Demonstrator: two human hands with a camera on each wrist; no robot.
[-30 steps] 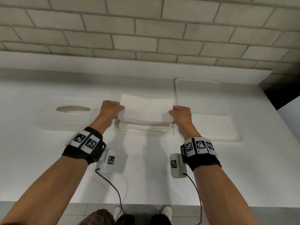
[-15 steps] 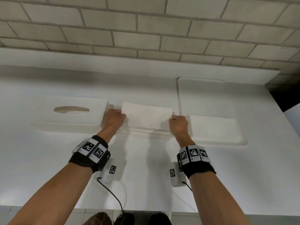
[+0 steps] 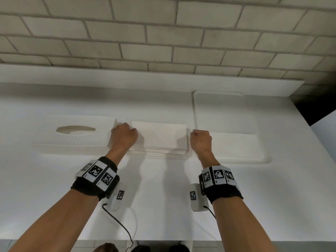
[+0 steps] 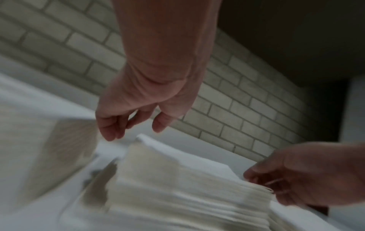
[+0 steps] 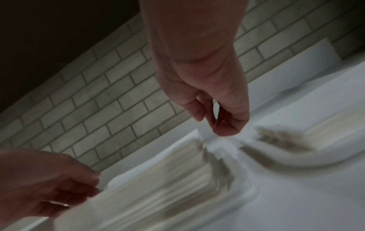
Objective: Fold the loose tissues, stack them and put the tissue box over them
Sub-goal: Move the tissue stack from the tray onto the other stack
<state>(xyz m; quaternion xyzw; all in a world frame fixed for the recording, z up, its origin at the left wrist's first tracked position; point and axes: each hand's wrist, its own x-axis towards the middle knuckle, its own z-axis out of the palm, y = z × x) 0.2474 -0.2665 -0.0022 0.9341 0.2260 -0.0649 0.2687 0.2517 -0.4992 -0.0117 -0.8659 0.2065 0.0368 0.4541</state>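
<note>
A stack of folded white tissues [image 3: 160,140] lies on the white table, between the white tissue box [image 3: 76,135] on the left and a tray on the right. My left hand [image 3: 124,137] hovers at the stack's left end. In the left wrist view its fingers [image 4: 110,129] hang loosely curled above the stack [image 4: 177,179] and hold nothing. My right hand [image 3: 200,140] is at the right end. In the right wrist view thumb and fingers [image 5: 227,128] pinch the raised right edge of the top tissue.
A shallow white tray [image 3: 218,110] lies right of the stack, with another flat tissue [image 3: 236,144] on its near half. A raised ledge and a brick wall [image 3: 163,42] close off the far side. The table's front edge [image 3: 163,240] is near my body.
Both hands brought the folded tissue down from above the stack and laid it on top. The left hand has let go of its end.
</note>
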